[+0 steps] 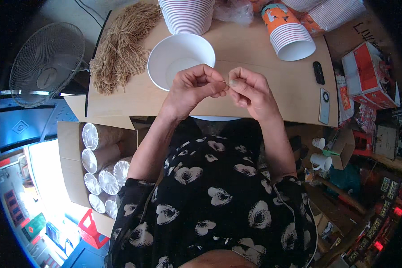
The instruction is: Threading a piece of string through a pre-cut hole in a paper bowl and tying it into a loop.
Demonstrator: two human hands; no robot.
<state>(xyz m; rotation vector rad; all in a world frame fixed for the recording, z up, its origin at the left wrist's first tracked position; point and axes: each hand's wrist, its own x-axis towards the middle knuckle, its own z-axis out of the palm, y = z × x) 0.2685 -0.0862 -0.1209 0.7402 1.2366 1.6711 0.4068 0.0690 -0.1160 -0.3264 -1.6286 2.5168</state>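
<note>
My left hand (193, 89) and my right hand (253, 94) meet over the near part of the table, fingertips almost touching. Both are closed in a pinch. Something thin and tiny may run between the fingertips, too small to name. Just behind my left hand stands a white paper tub (163, 53), its open mouth facing up; my left hand hides part of its rim. To the left lies a thick bundle of tan cords (123, 42). A tall stack of white paper tubs (187, 18) rises behind the single one.
At the back right, a nested stack of paper tubs (295, 42) with an orange print lies tilted. A black handheld device (318, 73) and a phone (324, 106) rest near the table's right edge. Left are a fan (47, 64) and a carton (71, 152) of wrapped stacks (92, 160).
</note>
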